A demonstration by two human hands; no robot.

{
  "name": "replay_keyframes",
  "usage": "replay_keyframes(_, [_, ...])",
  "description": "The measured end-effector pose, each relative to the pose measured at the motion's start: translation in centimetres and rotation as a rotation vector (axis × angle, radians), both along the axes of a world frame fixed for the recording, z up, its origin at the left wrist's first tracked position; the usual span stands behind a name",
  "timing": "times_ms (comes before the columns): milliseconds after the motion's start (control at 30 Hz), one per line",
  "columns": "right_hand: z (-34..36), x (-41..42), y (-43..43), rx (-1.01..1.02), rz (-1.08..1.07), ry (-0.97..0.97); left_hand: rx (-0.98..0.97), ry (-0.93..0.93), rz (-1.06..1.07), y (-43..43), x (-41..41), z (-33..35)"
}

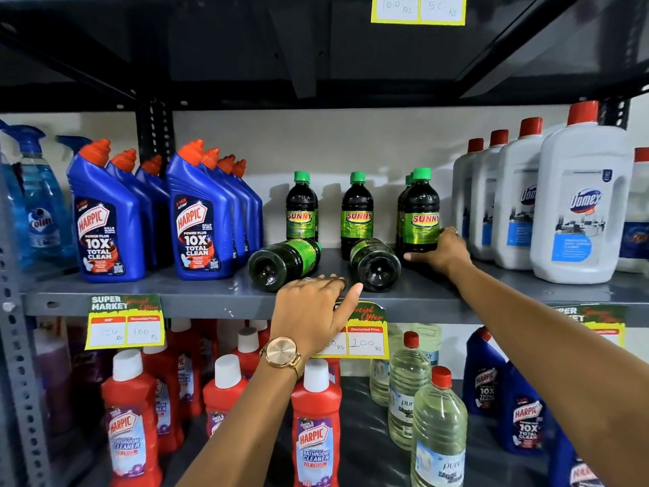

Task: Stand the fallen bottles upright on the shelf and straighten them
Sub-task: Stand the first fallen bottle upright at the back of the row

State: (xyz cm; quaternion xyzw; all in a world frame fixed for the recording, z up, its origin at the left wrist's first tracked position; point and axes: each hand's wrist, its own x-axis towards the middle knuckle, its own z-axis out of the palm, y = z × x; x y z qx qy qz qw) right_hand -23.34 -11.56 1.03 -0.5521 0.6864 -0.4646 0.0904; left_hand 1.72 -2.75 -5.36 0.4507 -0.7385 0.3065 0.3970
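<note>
Two dark Sunny bottles lie on their sides on the grey shelf [196,293], bases toward me: the left fallen bottle [281,263] and the right fallen bottle [375,263]. Behind them stand upright Sunny bottles with green caps [301,209] [357,210]. My right hand [439,253] wraps around the base of the front upright Sunny bottle [420,214] at the right of the group. My left hand [314,311], with a wristwatch, rests on the shelf's front edge between the two fallen bottles, fingers spread, holding nothing.
Blue Harpic bottles [200,219] stand close on the left and white Domex bottles [579,205] close on the right. A black shelf hangs above. Below are red Harpic bottles [316,427] and clear bottles [439,434]. Price tags [124,323] hang on the shelf edge.
</note>
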Motion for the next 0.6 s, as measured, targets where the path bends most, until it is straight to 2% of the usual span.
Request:
replay_keyframes(233, [0.0, -0.1, 0.1, 0.058, 0.03, 0.001, 0.034, -0.005, 0.0, 0.1, 0.0, 0.0])
replay_keyframes(600, [0.1, 0.9, 1.1, 0.094, -0.095, 0.108, 0.078, -0.018, 0.007, 0.9, 0.1, 0.3])
